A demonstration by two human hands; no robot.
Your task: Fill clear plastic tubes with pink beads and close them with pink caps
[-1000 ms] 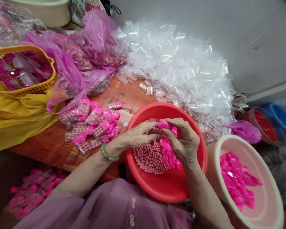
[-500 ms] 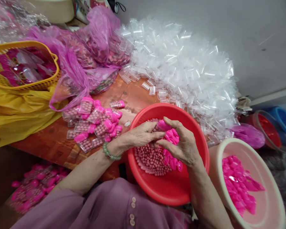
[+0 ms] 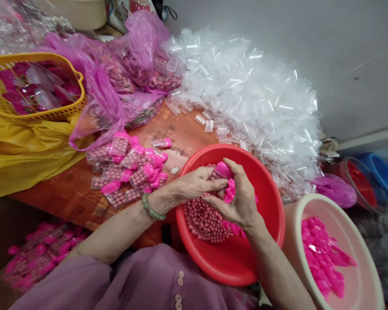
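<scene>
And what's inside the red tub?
Little pink balls and bright pink caps are inside the red tub. The left hand and right hand hide part of the inside; whatever lies beneath the top layer can't be seen either.

The basin point(image 3: 223, 271) is bright red, the beads point(image 3: 207, 219) dusty pink, the caps point(image 3: 320, 249) hot pink. The containers point(image 3: 245, 94) are clear and whitish, the tabletop point(image 3: 181, 127) mottled orange-brown. The basket point(image 3: 60, 113) is yellow, the tub point(image 3: 358, 275) cream, the bracelet point(image 3: 146, 204) pale green, the shirt point(image 3: 148, 271) plain mauve with pale buttons point(image 3: 180, 277).
</scene>
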